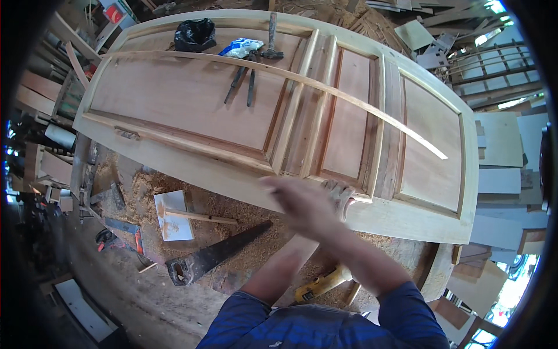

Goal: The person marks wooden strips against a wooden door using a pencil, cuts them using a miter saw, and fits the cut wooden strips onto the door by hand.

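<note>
My forearms cross over the near edge of a pale wooden panel door [407,215] lying flat. My right hand [302,205] is above the door's near edge, smeared by motion; its fingers look stretched out to the left. Behind it, my left hand [338,189] rests on the door's near rail, below the middle panel. Its fingers are curled over a small pale piece with a reddish edge, whose kind I cannot make out. My right hand and wrist hide part of the left one.
A long thin wooden strip [349,97] lies across the door. Beyond it are a hammer [272,35], pincers [244,78], a black plastic bag [195,36] and a blue-white packet [241,47]. A handsaw [215,253], a white board [174,216] and a yellow power tool [322,283] lie on the sawdust-covered bench.
</note>
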Tool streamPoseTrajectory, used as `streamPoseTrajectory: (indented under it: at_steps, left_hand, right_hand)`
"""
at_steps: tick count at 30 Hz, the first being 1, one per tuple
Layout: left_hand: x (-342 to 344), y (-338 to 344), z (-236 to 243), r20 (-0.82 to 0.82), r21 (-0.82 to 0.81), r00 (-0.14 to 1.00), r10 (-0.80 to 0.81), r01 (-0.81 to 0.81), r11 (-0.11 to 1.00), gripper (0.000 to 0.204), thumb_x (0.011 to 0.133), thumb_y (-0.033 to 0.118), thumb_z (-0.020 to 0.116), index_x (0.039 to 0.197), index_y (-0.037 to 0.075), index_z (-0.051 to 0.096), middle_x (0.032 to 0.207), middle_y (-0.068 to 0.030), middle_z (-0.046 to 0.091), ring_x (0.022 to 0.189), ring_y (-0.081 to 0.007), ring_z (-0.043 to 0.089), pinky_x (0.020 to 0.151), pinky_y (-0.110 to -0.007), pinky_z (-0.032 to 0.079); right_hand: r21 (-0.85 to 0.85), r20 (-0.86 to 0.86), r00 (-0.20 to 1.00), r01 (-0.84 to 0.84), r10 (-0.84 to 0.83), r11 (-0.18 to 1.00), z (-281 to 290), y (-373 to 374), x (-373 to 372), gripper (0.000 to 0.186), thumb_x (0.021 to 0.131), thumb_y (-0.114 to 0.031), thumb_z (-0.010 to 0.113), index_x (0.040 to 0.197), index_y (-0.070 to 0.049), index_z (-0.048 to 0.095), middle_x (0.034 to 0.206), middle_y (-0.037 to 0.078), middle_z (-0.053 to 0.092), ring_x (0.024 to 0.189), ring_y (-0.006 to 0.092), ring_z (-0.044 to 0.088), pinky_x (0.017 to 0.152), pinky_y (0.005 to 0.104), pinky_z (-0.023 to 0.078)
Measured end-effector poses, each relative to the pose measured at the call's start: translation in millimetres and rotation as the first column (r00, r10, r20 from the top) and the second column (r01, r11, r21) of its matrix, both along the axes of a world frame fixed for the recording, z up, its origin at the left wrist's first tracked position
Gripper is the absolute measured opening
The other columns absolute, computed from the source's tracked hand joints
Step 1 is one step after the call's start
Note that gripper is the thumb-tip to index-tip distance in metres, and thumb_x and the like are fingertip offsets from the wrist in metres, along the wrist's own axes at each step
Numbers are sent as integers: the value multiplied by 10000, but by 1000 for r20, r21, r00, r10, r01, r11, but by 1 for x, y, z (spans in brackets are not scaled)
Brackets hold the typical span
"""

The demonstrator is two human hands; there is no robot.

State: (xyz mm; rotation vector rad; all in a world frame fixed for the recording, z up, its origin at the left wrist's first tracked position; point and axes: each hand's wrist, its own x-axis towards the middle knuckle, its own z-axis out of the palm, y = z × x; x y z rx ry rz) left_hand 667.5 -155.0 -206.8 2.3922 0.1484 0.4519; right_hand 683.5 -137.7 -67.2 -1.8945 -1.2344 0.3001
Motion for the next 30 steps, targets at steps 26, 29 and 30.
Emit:
streamPoseTrajectory:
  at_steps: [26, 29, 30]
  left_hand:
    - [17, 7, 31, -28, -19, 993, -114, 114, 993, 322, 918, 167, 769, 1232, 108, 729, 1176, -68, 717, 1171, -285, 664, 1192, -511, 419]
    - [18, 3, 29, 11, -5, 995, -101, 101, 995, 340, 909, 156, 771, 1242, 108, 726, 1213, -75, 705, 1185, -301, 648, 1188, -526, 420]
    - [17, 3, 32, 13, 0, 994, -108, 108, 994, 340, 909, 156, 771, 1242, 108, 726, 1213, -75, 705, 1185, -301, 648, 1188, -526, 420]
  right_hand:
    - [52, 131, 801, 583, -584, 811, -99, -214, 93, 183, 817, -39, 777, 993, -73, 745, 866, 77, 708, 785, 314, 630, 749, 419, 511]
    - [34, 162, 825, 543, -541, 839, -92, -224, 88, 180, 811, -55, 789, 982, -90, 746, 860, 67, 706, 780, 309, 622, 751, 419, 508]
    - [24, 158, 829, 541, -537, 841, -90, -226, 85, 178, 805, -63, 798, 971, -98, 745, 852, 60, 702, 771, 306, 615, 747, 418, 504]
